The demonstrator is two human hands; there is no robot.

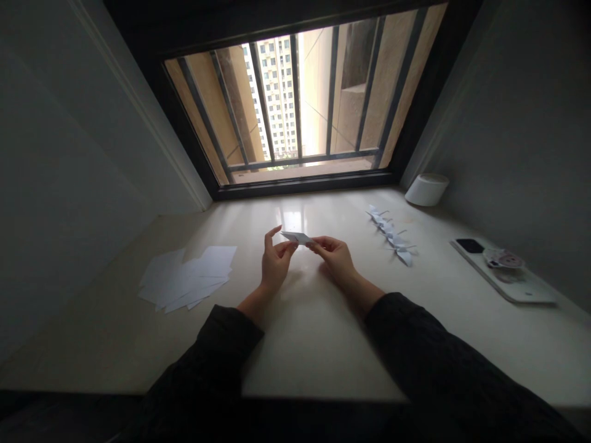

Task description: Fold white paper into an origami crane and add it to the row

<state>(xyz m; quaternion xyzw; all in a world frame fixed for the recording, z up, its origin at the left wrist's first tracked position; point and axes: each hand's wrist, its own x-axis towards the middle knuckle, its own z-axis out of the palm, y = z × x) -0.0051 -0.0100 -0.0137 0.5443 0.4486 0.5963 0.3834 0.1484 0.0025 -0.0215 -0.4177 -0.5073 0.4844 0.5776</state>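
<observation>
Between my two hands, above the middle of the pale sill, is a small folded piece of white paper [295, 237], flat and pointed. My left hand [276, 261] pinches its near edge between thumb and fingers, with the index finger raised and bent. My right hand [335, 255] grips the right end of the paper with thumb and fingertips. To the right lies a row of several folded paper cranes [391, 235]. Off to the left, loose sheets of white paper [189, 280] overlap in a spread pile.
A white phone [508, 280] with a round decorated grip lies at the right. Behind it, a white cup-like object [427, 189] stands by the right wall. The barred window [295, 104] rises at the back of the sill [314, 344], with walls on both sides.
</observation>
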